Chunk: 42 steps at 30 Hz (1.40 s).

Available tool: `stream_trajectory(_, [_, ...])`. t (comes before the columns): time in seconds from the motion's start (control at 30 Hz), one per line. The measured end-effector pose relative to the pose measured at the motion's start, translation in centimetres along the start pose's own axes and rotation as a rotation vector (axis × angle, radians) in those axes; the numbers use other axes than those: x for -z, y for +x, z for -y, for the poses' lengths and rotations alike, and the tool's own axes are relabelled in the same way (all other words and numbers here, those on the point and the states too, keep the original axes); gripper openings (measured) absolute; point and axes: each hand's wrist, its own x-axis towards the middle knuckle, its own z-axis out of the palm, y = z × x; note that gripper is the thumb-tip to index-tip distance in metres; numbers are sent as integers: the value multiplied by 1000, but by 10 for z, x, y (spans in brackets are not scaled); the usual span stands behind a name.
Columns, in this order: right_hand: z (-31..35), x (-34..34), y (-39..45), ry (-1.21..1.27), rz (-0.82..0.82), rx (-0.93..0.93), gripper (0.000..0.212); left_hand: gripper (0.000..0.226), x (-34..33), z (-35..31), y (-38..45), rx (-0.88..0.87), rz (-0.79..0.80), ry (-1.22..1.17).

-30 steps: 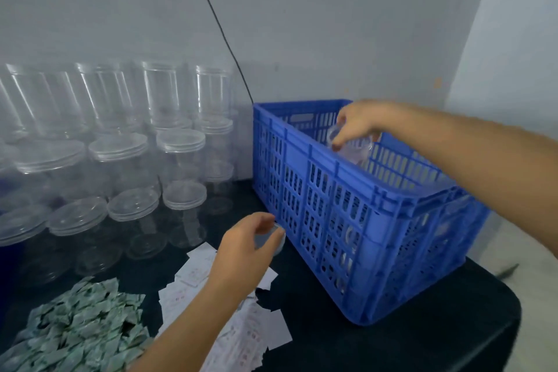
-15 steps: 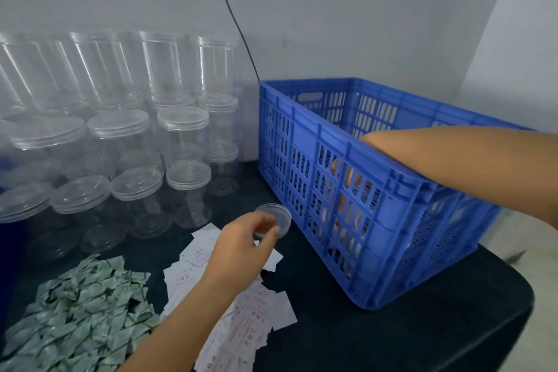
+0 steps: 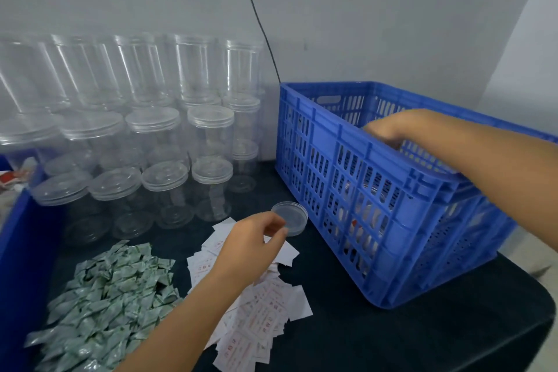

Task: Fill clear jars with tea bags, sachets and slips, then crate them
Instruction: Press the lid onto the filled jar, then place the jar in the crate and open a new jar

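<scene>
My left hand [image 3: 250, 246] pinches a clear round lid [image 3: 291, 219] by its edge, just above the white paper slips [image 3: 259, 320] on the black table. To the right stands a blue slatted crate [image 3: 422, 187]. My right hand [image 3: 389, 130] hovers inside it at rim height, fingers loosely curled downward with nothing seen in them. Through the crate's slats I see a clear jar [image 3: 367, 205] with white and red contents on the crate floor. A heap of green-and-white sachets [image 3: 108, 296] lies at the front left.
Stacks of empty clear jars with lids [image 3: 169, 166] fill the back left against the wall. A blue bin wall [image 3: 18, 235] borders the left edge. A black cable [image 3: 256, 15] runs down the wall behind the crate. The table's rounded edge [image 3: 540, 320] is at the right.
My right hand lowered a jar into the crate, let it go and has come back up to rim height. My left hand kept hold of the lid and barely moved.
</scene>
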Motion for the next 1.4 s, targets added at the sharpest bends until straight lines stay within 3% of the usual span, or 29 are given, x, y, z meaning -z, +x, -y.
stream_trajectory(0.03, [3,12,-3,-26,-55,24,43,20,3,0,-1,-2,-4,8])
stream_trajectory(0.1, [16,40,-19,-37,-316,73,48,18,9,2,-2,-3,-12,23])
stream_trajectory(0.2, [47,69,-49,154,-617,231,34,14,18,6,-3,21,-34,25])
stream_trajectory(0.37, [121,67,-71,422,-771,545,20,14,33,19,-8,96,-106,23])
stream_trajectory(0.53, [191,25,-21,404,-640,589,64,4,50,36,-27,177,-156,20])
stream_trajectory(0.8, [237,-6,49,367,-441,410,112,8,72,55,-52,242,-207,12])
stream_trajectory(1.0, [244,-13,61,432,-465,402,109,7,76,59,-55,273,-194,-3])
stream_trajectory(1.07, [243,-14,62,411,-487,404,95,7,76,60,-56,272,-196,-2])
stream_trajectory(1.17, [235,-6,56,441,-509,405,55,9,77,60,-58,266,-223,5])
stream_trajectory(1.23, [223,0,41,521,-527,411,59,15,79,58,-58,261,-260,7])
stream_trajectory(1.33, [197,-7,13,719,-578,437,91,27,83,48,-54,194,-367,42])
stream_trajectory(1.4, [182,-32,-10,866,-528,463,101,38,85,36,-54,80,-476,78])
